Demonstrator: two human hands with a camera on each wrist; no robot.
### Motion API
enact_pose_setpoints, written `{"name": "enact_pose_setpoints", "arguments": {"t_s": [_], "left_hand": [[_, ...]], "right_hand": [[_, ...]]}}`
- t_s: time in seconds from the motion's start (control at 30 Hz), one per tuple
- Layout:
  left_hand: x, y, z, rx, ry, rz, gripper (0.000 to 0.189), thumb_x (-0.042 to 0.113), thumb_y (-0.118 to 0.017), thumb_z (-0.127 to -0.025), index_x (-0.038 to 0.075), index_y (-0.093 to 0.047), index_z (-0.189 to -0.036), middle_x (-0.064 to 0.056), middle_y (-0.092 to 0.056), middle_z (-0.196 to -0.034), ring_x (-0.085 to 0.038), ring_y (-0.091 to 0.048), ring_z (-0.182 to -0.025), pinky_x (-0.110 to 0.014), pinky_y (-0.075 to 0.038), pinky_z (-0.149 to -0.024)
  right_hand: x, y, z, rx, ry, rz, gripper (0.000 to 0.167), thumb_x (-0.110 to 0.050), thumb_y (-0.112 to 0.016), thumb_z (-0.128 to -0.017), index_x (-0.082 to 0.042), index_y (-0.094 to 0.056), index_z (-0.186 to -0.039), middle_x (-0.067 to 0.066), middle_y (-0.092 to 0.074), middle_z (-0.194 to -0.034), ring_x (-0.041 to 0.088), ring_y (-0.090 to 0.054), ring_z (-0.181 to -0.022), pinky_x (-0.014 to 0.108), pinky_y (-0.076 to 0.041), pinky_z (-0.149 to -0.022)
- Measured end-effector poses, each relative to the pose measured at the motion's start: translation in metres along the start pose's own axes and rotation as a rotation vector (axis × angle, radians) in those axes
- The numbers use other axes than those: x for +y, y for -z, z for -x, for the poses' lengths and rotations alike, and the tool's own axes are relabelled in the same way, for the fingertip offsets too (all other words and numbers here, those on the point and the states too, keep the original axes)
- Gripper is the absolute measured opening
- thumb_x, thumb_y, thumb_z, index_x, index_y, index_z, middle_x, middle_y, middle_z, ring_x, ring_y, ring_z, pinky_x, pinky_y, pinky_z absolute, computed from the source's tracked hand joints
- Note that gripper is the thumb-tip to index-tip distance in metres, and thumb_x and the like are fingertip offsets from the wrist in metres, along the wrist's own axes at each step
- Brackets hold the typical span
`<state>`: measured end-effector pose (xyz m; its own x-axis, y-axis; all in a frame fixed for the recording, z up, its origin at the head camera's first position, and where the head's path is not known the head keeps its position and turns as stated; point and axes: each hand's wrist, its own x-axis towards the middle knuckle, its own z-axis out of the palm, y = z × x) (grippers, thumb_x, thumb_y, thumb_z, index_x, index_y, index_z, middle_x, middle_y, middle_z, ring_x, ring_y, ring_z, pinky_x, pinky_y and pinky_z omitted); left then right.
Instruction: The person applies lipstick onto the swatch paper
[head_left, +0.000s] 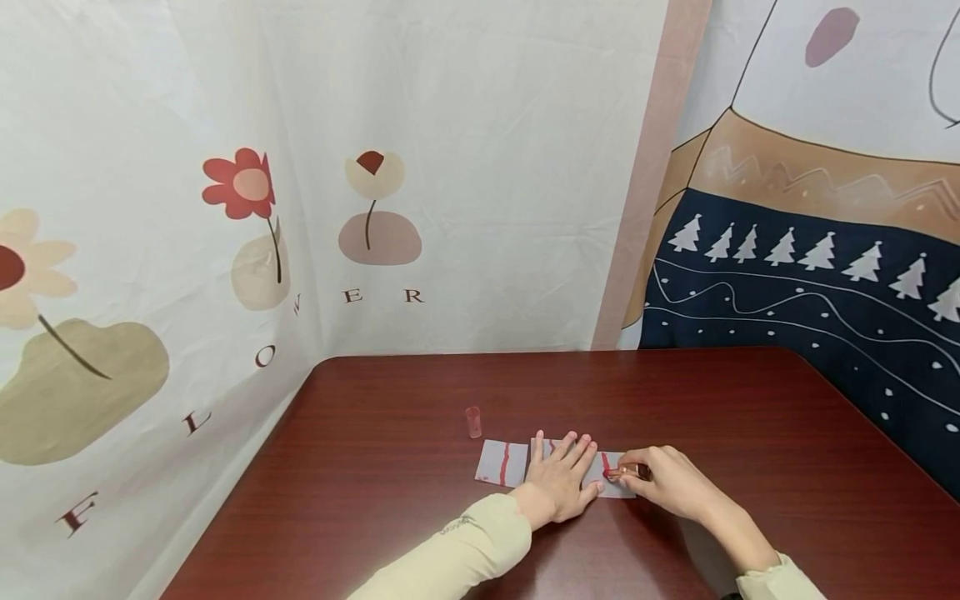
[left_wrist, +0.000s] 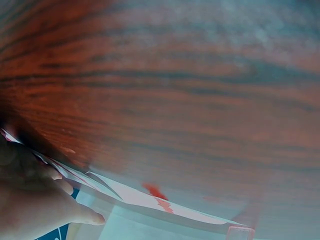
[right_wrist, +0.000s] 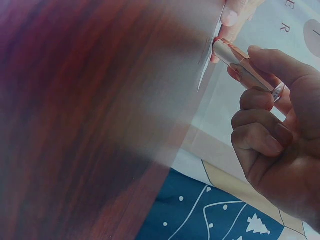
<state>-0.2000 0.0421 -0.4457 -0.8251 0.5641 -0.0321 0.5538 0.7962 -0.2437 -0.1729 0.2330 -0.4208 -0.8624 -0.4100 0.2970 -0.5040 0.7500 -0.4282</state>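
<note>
Three pale paper pieces lie in a row on the table. My left hand (head_left: 558,485) rests with fingers spread over the middle paper (head_left: 536,448), hiding most of it, and the thumb reaches the right paper (head_left: 621,490). Between thumb and fingers, my right hand (head_left: 675,483) pinches a lipstick (right_wrist: 245,66) with a shiny gold-toned tube. Its red tip is right at a short, thick red streak (head_left: 605,461) on the right paper. The left paper (head_left: 491,461) bears a full red stripe from top to bottom, and part of a red mark shows on the middle one.
A clear pinkish cap (head_left: 473,422) stands behind the left paper. The dark reddish wooden table (head_left: 375,500) reaches back to a printed curtain (head_left: 480,167) with flowers and letters. A navy panel with white trees (head_left: 795,283) hangs at the right.
</note>
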Motion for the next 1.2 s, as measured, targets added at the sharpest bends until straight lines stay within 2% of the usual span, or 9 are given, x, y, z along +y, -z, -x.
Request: {"name": "enact_pose_setpoints", "arguments": {"t_s": [0.27, 1.07, 1.2], "left_hand": [[-0.0001, -0.0006, -0.0004, 0.002, 0.001, -0.006, 0.06, 0.058, -0.019, -0.096, 0.03, -0.023, -0.149, 0.016, -0.018, -0.152, -0.006, -0.013, -0.138, -0.049, -0.014, -0.108], [-0.0007, -0.0027, -0.001, 0.006, 0.0, 0.01, 0.06, 0.058, -0.02, -0.096, 0.03, -0.024, -0.149, 0.015, -0.019, -0.152, -0.006, -0.013, -0.138, -0.049, -0.014, -0.108], [-0.0008, -0.002, -0.0012, 0.004, -0.002, 0.009, 0.06, 0.058, -0.019, -0.096, 0.03, -0.023, -0.149, 0.015, -0.019, -0.152, -0.006, -0.013, -0.138, -0.049, -0.014, -0.108]], "right_hand": [[0.0, -0.0006, 0.0002, -0.005, -0.003, -0.006, 0.015, -0.017, -0.07, -0.082, -0.006, -0.07, -0.092, -0.011, -0.06, -0.073, -0.001, -0.042, -0.057, 0.021, -0.036, -0.048], [-0.002, -0.0014, 0.0013, -0.008, -0.007, 0.003, 0.01, -0.016, -0.071, -0.081, -0.01, -0.07, -0.089, -0.015, -0.049, -0.066, 0.0, -0.041, -0.057, 0.021, -0.036, -0.05], [-0.0021, -0.0011, 0.0018, -0.005, -0.005, 0.005, 0.011, -0.016, -0.071, -0.081, -0.008, -0.07, -0.09, -0.014, -0.052, -0.068, 0.0, -0.042, -0.057, 0.022, -0.037, -0.051]]}}
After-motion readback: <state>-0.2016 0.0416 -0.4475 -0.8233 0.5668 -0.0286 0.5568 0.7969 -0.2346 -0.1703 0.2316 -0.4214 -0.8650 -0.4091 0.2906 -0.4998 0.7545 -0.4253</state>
